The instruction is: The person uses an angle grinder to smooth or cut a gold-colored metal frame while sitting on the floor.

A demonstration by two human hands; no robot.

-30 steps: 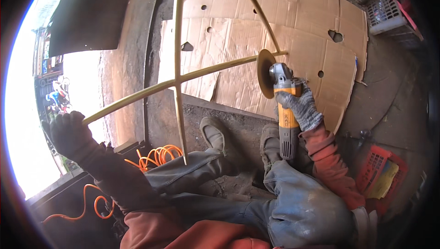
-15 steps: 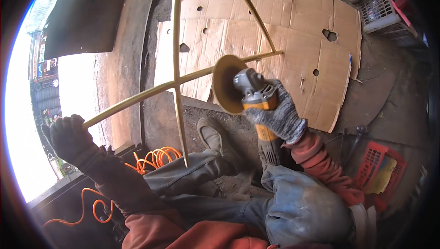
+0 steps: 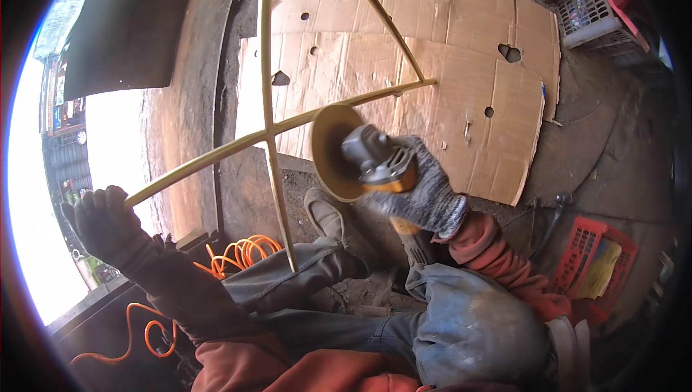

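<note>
My gloved left hand is closed round the near-left end of a brass-coloured metal frame made of thin crossing bars. In my right hand, in a grey knitted glove, sits an angle grinder with a grey head and a yellow-orange body. Its wide round disc lies against or just beside the long bar, right of where two bars cross; exact contact is hard to tell. The disc hides part of its own lower edge's surroundings. One bar's lower end rests near my trouser leg.
Flat cardboard sheets with punched holes cover the floor beyond the frame. An orange coiled hose lies by my left forearm. A red plastic crate stands at right, a grey crate at far right. My shoe is below the disc.
The grinder and my right hand have moved left along the bar, toward the crossing. My left hand keeps its grip on the frame's end; the whole view has shifted slightly.
</note>
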